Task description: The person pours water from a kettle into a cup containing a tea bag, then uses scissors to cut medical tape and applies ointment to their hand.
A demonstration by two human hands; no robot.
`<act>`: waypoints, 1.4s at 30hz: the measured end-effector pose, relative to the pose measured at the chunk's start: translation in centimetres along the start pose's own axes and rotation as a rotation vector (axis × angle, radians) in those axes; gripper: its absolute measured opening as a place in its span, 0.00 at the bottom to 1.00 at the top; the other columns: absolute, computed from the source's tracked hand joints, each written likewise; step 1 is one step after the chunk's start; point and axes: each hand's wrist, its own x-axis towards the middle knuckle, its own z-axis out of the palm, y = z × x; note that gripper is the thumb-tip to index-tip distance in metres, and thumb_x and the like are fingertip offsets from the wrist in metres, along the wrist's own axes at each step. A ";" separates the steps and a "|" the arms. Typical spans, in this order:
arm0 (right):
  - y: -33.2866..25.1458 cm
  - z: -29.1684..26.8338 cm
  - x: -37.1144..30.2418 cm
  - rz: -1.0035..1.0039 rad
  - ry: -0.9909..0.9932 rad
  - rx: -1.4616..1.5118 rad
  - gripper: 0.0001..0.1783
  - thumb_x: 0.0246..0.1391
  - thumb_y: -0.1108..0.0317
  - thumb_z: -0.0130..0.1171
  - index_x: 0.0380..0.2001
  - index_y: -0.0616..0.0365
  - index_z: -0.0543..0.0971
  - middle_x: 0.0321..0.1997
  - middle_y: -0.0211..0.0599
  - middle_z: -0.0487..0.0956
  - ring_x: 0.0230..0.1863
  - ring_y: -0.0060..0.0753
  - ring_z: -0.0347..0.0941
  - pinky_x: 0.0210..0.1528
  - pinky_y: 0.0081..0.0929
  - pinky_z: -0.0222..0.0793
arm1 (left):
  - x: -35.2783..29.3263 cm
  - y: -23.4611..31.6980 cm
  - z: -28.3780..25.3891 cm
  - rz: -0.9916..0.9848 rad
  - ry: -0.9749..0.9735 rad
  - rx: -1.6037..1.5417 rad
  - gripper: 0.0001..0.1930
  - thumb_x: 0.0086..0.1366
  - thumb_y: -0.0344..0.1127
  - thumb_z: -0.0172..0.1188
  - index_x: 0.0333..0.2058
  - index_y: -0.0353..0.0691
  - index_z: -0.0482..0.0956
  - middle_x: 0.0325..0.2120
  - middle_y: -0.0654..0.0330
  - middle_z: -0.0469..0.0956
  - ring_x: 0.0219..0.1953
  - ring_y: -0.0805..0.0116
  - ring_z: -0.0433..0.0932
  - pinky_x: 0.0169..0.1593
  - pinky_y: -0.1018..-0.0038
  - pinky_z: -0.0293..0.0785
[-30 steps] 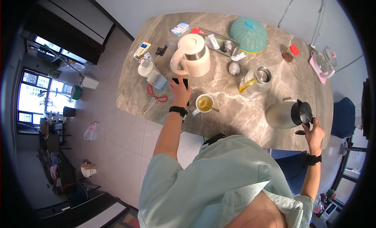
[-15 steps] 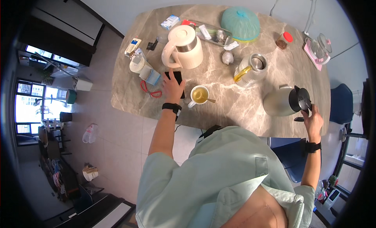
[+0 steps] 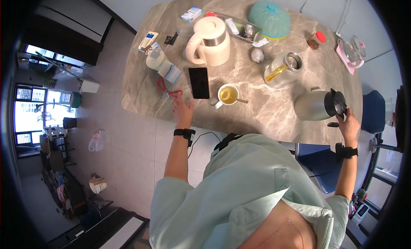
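Observation:
My left hand (image 3: pixel 184 110) lies flat at the near edge of the marble table (image 3: pixel 265 114), fingers apart and holding nothing. It is just below a black phone (image 3: pixel 199 82) and beside red-handled scissors (image 3: pixel 170 92). A white cup of yellow tea with a spoon (image 3: pixel 228 95) stands to the right of the phone. At the table's right end my right hand (image 3: pixel 349 125) grips the black handle of a steel jug (image 3: pixel 310 105) that stands on the table. Both wrists wear a black band.
A white electric kettle (image 3: pixel 209 41) stands behind the phone. Further back are a glass jar with a metal lid (image 3: pixel 282 69), a teal mesh food cover (image 3: pixel 269 19), a red-lidded jar (image 3: pixel 317 38) and a glass teapot (image 3: pixel 353 48). A blue chair (image 3: pixel 371 112) stands at the right.
My left hand has drawn back from the black phone to the near table edge. My right hand has stayed on the steel jug's handle.

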 end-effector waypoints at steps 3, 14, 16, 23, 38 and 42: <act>0.5 0.1 -0.1 0.017 0.022 -0.005 0.25 0.40 0.58 0.65 0.39 0.61 0.71 0.35 0.45 0.78 0.35 0.50 0.75 0.32 0.40 0.69 | -0.9 -2.2 0.0 -0.041 -0.025 0.043 0.35 0.56 0.46 0.58 0.60 0.45 0.53 0.61 0.42 0.51 0.61 0.43 0.54 0.56 0.41 0.54; 0.7 0.6 -0.6 0.078 -0.019 -0.026 0.21 0.42 0.57 0.64 0.37 0.60 0.74 0.29 0.45 0.79 0.31 0.50 0.76 0.30 0.40 0.69 | -3.2 -4.0 1.4 -0.013 -0.031 0.046 0.31 0.58 0.46 0.54 0.57 0.42 0.58 0.59 0.44 0.55 0.60 0.45 0.58 0.57 0.44 0.54; 0.5 0.1 -0.9 0.070 -0.011 -0.016 0.19 0.43 0.57 0.64 0.33 0.59 0.73 0.27 0.44 0.79 0.30 0.49 0.76 0.29 0.41 0.68 | -3.7 -4.1 1.4 -0.017 -0.031 0.039 0.30 0.58 0.46 0.55 0.57 0.41 0.59 0.59 0.45 0.56 0.59 0.46 0.58 0.57 0.45 0.54; 0.8 0.9 -2.1 0.087 0.116 0.084 0.23 0.45 0.55 0.62 0.41 0.55 0.68 0.36 0.41 0.78 0.32 0.49 0.75 0.30 0.39 0.69 | -7.2 -5.8 1.5 0.067 -0.008 -0.048 0.25 0.56 0.42 0.57 0.51 0.40 0.66 0.51 0.48 0.67 0.52 0.49 0.68 0.53 0.54 0.62; 4.7 12.9 -28.9 -0.123 -0.704 0.440 0.25 0.41 0.51 0.64 0.41 0.52 0.76 0.36 0.40 0.79 0.39 0.43 0.75 0.41 0.37 0.70 | -21.3 1.4 4.9 0.180 -0.253 0.083 0.21 0.55 0.41 0.57 0.47 0.40 0.72 0.47 0.52 0.73 0.50 0.53 0.71 0.52 0.60 0.66; 1.7 15.3 -34.6 -0.032 -0.929 0.485 0.26 0.46 0.49 0.61 0.46 0.52 0.74 0.38 0.42 0.79 0.43 0.43 0.74 0.44 0.36 0.69 | -22.3 -0.6 3.1 0.185 -0.238 0.131 0.19 0.55 0.42 0.56 0.43 0.37 0.75 0.43 0.52 0.75 0.47 0.52 0.73 0.50 0.63 0.69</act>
